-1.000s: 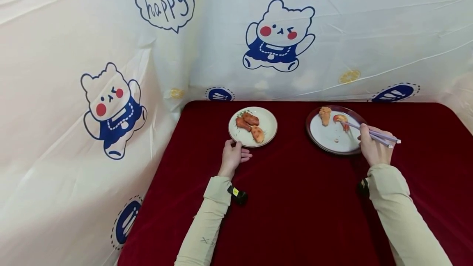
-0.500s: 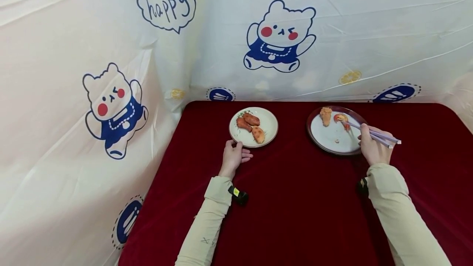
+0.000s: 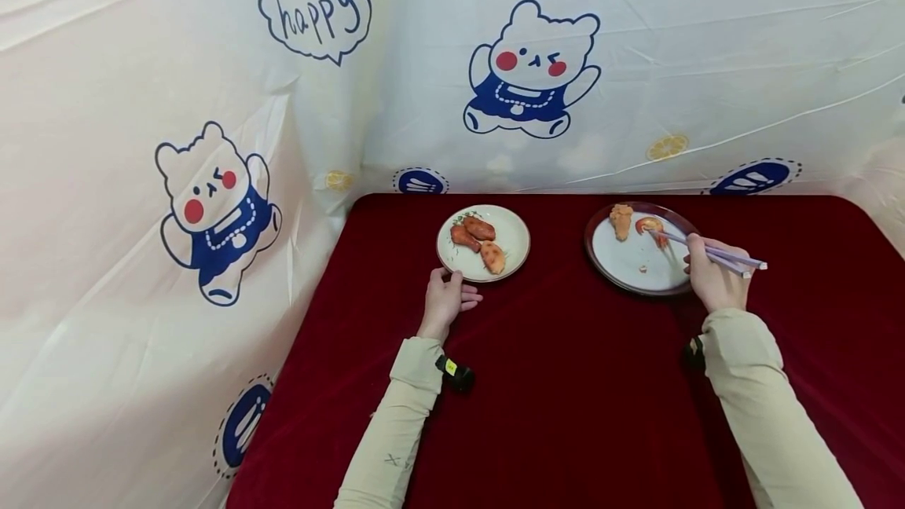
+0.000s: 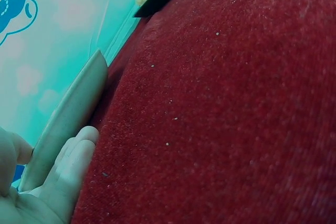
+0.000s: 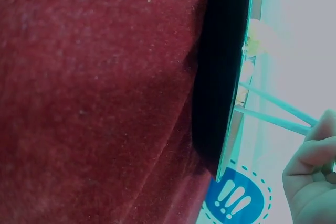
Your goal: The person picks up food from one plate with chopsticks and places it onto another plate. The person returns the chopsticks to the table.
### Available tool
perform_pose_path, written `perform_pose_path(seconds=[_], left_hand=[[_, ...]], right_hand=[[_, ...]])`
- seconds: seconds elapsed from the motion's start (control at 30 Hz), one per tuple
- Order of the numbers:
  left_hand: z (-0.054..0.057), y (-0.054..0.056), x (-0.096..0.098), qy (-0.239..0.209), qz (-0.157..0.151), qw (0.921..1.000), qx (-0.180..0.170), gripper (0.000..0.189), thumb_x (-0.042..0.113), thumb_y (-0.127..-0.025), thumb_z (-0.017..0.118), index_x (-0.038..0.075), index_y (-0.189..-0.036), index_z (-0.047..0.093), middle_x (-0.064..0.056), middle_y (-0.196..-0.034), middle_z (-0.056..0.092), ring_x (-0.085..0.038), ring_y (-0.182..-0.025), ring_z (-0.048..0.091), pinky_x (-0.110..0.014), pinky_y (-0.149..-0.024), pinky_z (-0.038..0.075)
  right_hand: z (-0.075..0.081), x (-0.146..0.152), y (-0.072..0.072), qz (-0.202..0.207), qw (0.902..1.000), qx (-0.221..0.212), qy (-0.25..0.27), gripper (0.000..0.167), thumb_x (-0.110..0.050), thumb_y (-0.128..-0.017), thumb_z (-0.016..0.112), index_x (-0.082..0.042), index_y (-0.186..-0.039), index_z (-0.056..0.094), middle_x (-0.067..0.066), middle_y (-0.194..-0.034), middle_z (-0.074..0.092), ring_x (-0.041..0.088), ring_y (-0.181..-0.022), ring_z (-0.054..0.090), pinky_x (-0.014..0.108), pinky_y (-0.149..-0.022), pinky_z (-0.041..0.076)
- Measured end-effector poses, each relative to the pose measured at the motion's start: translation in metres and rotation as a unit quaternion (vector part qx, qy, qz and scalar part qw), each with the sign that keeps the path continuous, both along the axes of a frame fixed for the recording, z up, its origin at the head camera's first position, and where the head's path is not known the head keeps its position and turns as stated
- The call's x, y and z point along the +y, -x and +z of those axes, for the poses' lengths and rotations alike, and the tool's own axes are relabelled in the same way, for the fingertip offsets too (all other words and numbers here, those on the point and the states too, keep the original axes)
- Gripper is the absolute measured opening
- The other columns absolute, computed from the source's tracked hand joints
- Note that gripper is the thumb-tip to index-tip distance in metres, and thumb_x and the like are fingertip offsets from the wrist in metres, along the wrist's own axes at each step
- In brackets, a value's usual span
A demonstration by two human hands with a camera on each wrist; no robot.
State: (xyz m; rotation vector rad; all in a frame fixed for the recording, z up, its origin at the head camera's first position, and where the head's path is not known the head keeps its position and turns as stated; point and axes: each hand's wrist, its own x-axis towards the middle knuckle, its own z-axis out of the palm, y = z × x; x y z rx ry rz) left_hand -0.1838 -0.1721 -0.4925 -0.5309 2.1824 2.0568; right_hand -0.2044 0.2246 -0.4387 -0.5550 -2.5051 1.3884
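My left hand [image 3: 443,301] holds the near rim of a small cream plate [image 3: 514,236], thumb on the edge. In the left wrist view its fingers [image 4: 73,161] lie along the plate's underside. A drumstick [image 3: 463,238], two other browned meat pieces and green herb sprigs lie on that plate. My right hand [image 3: 717,281] grips lilac chopsticks [image 3: 731,260] over a larger white plate [image 3: 618,261] with a dark brown rim. Their tips are at a curled orange-red shrimp [image 3: 648,224]. A fried drumstick [image 3: 621,221] lies to its left, and a small crumb [image 3: 643,269] nearer me.
Both plates stand towards the back of a table with a dark red velvet cloth [image 3: 551,383]. A white curtain printed with cartoon bears [image 3: 532,61] hangs behind and to the left. Dark wrist cameras [image 3: 456,373] are strapped to both wrists.
The chopsticks' tips and right hand have shifted very slightly at the shrimp. The left hand and both plates stay in place; the head view sways a little.
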Motion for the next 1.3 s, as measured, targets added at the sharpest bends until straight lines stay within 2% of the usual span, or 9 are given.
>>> perform_pose_path(seconds=[0.23,0.47,0.63,0.7,0.73,0.83,1.0,1.17,1.3], left_hand=[[0.0,0.0,0.001,0.006,0.012,0.9999,0.004,0.044,0.025,-0.103,0.04,0.006,-0.141,0.032,-0.022,-0.098,0.069,-0.02,-0.072,0.072,-0.031,-0.069,0.062],[0.0,-0.001,-0.001,0.001,0.005,1.0,-0.005,0.047,0.027,-0.103,0.04,0.006,-0.144,0.029,-0.024,-0.101,0.069,-0.026,-0.079,0.073,-0.033,-0.073,0.062],[0.024,-0.011,0.002,-0.003,-0.017,0.9998,-0.011,0.05,0.021,-0.103,0.038,0.0,-0.147,0.024,-0.029,-0.106,0.066,-0.037,-0.091,0.071,-0.041,-0.081,0.061],[0.034,-0.015,0.004,-0.002,-0.019,0.9997,-0.014,0.05,0.018,-0.103,0.038,-0.002,-0.146,0.024,-0.031,-0.108,0.065,-0.039,-0.094,0.07,-0.042,-0.083,0.06],[0.037,-0.015,0.005,-0.002,-0.019,0.9997,-0.012,0.049,0.018,-0.103,0.038,-0.002,-0.146,0.024,-0.031,-0.109,0.065,-0.039,-0.094,0.07,-0.041,-0.083,0.06],[0.039,-0.015,0.005,-0.002,-0.016,0.9998,-0.012,0.049,0.017,-0.102,0.038,-0.002,-0.145,0.025,-0.031,-0.109,0.065,-0.04,-0.094,0.069,-0.041,-0.083,0.06],[0.04,-0.015,0.005,-0.002,-0.014,0.9998,-0.012,0.049,0.017,-0.102,0.038,-0.002,-0.145,0.025,-0.032,-0.109,0.065,-0.041,-0.095,0.069,-0.042,-0.083,0.06],[0.039,-0.015,0.005,-0.003,-0.015,0.9998,-0.016,0.048,0.017,-0.103,0.038,-0.002,-0.145,0.025,-0.031,-0.11,0.065,-0.039,-0.094,0.069,-0.041,-0.083,0.06],[0.038,-0.015,0.004,0.0,-0.016,0.9998,-0.015,0.048,0.017,-0.102,0.038,-0.002,-0.145,0.025,-0.032,-0.109,0.065,-0.039,-0.094,0.069,-0.041,-0.082,0.06]], right_hand=[[0.005,0.0,0.0,-0.003,0.9999,-0.007,0.014,0.05,-0.042,-0.094,0.048,0.0,-0.112,0.07,-0.031,-0.049,0.051,-0.01,-0.046,0.053,0.013,-0.048,0.041],[0.007,0.003,-0.004,-0.008,0.9994,-0.021,0.024,0.05,-0.042,-0.094,0.048,-0.002,-0.114,0.069,-0.03,-0.049,0.052,-0.008,-0.048,0.057,0.011,-0.048,0.042],[0.011,0.01,-0.016,-0.031,0.998,-0.033,0.044,0.04,-0.043,-0.095,0.048,-0.011,-0.101,0.071,-0.024,-0.05,0.057,-0.004,-0.049,0.058,0.013,-0.048,0.042],[0.015,0.012,-0.02,-0.045,0.9967,-0.029,0.061,0.034,-0.042,-0.095,0.049,-0.016,-0.096,0.071,-0.022,-0.051,0.059,-0.003,-0.048,0.058,0.014,-0.047,0.041],[0.017,0.012,-0.021,-0.052,0.9954,-0.023,0.077,0.031,-0.04,-0.095,0.051,-0.017,-0.097,0.071,-0.022,-0.051,0.06,-0.003,-0.047,0.059,0.013,-0.045,0.041],[0.024,0.012,-0.024,-0.069,0.992,0.0,0.106,0.023,-0.037,-0.094,0.054,-0.022,-0.092,0.071,-0.021,-0.052,0.06,-0.003,-0.045,0.058,0.014,-0.042,0.041],[0.031,0.009,-0.029,-0.075,0.9911,0.028,0.106,0.023,-0.036,-0.095,0.055,-0.021,-0.092,0.072,-0.021,-0.053,0.059,-0.002,-0.045,0.057,0.014,-0.039,0.038],[0.034,-0.006,-0.035,-0.058,0.9929,0.049,0.092,0.028,-0.038,-0.095,0.054,-0.019,-0.098,0.073,-0.021,-0.054,0.059,-0.002,-0.047,0.058,0.013,-0.043,0.039],[0.032,-0.023,-0.038,-0.029,0.9943,0.062,0.082,0.031,-0.038,-0.095,0.055,-0.015,-0.099,0.074,-0.022,-0.056,0.059,-0.003,-0.049,0.058,0.014,-0.043,0.039]])
